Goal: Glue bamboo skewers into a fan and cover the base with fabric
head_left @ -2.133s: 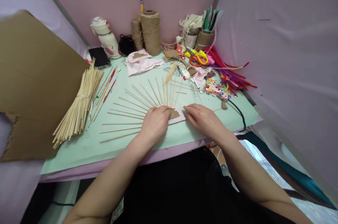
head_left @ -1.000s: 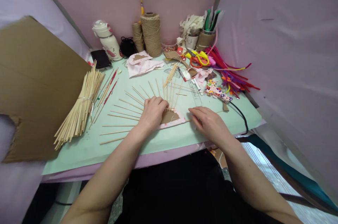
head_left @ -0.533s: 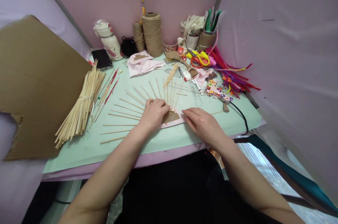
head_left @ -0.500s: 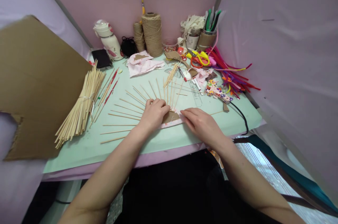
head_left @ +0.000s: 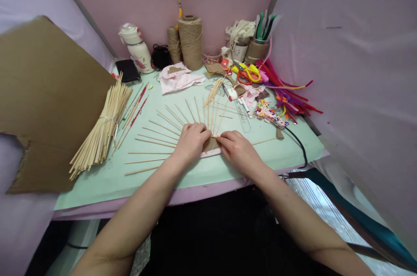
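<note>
A brown cardboard piece (head_left: pixel 211 144) edged with pink-dotted white fabric lies on the table, with thin wooden sticks (head_left: pixel 163 127) fanning out from it to the left and back. My left hand (head_left: pixel 193 139) rests over its left part, fingers curled down and thumb at the upper edge; the palm hides the inner ends of several sticks. From the right, my right hand (head_left: pixel 237 149) meets the same upper edge with thumb and fingers pinched close together. The fingertips of both hands are only a small gap apart. What lies exactly beneath them is hidden.
A tied bundle of sticks (head_left: pixel 100 130) and a large cardboard sheet (head_left: pixel 58 106) stand left. Behind are a bottle (head_left: pixel 138 52), twine spools (head_left: pixel 190 46) and fabric scraps (head_left: pixel 177 80). Scissors (head_left: pixel 252 73), pipe cleaners (head_left: pixel 286 80) and a patterned glue gun (head_left: pixel 269 113) with a cord lie right.
My right hand has moved left along the fabric edge, closer to my left hand, and its fingers have drawn together. My left hand stays on the cardboard. The view has shifted slightly.
</note>
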{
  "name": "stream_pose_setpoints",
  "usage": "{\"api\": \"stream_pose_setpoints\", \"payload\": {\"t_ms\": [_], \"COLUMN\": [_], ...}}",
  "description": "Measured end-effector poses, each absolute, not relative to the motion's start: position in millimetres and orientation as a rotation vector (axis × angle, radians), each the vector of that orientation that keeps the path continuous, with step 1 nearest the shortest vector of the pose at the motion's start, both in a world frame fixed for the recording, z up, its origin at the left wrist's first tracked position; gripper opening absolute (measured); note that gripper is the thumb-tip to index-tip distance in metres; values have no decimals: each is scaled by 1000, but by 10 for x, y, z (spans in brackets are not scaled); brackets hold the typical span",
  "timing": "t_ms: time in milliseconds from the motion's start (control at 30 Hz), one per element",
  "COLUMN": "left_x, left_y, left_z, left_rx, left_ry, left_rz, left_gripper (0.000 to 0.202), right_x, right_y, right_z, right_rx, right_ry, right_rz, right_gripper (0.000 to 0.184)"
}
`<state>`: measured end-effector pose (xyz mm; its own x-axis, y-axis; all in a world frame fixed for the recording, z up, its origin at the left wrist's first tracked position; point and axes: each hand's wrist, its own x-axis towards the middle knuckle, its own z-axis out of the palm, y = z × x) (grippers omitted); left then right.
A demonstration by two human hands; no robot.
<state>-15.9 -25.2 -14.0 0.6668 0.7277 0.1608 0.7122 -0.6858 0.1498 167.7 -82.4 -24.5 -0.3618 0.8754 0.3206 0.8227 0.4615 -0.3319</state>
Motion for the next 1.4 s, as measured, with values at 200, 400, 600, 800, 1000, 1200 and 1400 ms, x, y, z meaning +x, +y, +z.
{"api": "stream_pose_setpoints", "payload": {"t_ms": [200, 400, 600, 800, 1000, 1200, 1400], "left_x": [-153, -142, -137, -134, -136, -139, -129], "left_y": [-244, -238, -253, -279, -292, -307, -312], "left_z": [-171, -210, -220, -204, -215, -231, -230], "left_rx": [2790, 2784, 2790, 2785, 2794, 2776, 2769], "left_ry": [1217, 1239, 1252, 1263, 1276, 1295, 1304], "left_rz": [356, 383, 412, 431, 409, 438, 443], "left_gripper": [20, 20, 20, 19, 17, 17, 18], "right_x": [1656, 1646, 1644, 1643, 1637, 1614, 1594], "right_y": [-815, -832, -839, -825, -827, -843, -861], "right_z": [-249, -272, -296, -265, -269, -297, -299], "right_rx": [-1420, -1391, -1392, -1415, -1405, -1418, -1441], "right_ry": [-2274, -2243, -2240, -2291, -2294, -2245, -2244], "right_rz": [129, 105, 92, 85, 62, 52, 41], "right_gripper": [26, 27, 28, 24, 23, 24, 27]}}
